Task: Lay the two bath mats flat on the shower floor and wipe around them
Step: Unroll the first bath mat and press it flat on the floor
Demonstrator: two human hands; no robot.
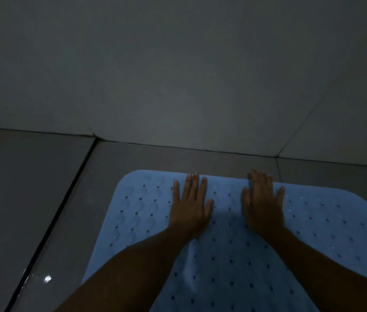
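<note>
A light blue rubber bath mat (pixel 229 255) with rows of small holes lies on the grey tiled shower floor (pixel 119 161), its far edge close to the wall. My left hand (pixel 190 203) rests palm down on the mat near its far edge, fingers spread. My right hand (pixel 262 199) lies flat beside it to the right, its fingertips at the mat's far edge. Neither hand holds anything. A slight ridge runs down the mat between my forearms. Only one mat is in view, and no cloth shows.
A grey tiled wall (pixel 178 64) rises just beyond the mat. A dark grout groove (pixel 49 224) runs diagonally along the floor left of the mat. A small bright reflection (pixel 47 278) shines on the floor at lower left. The scene is dim.
</note>
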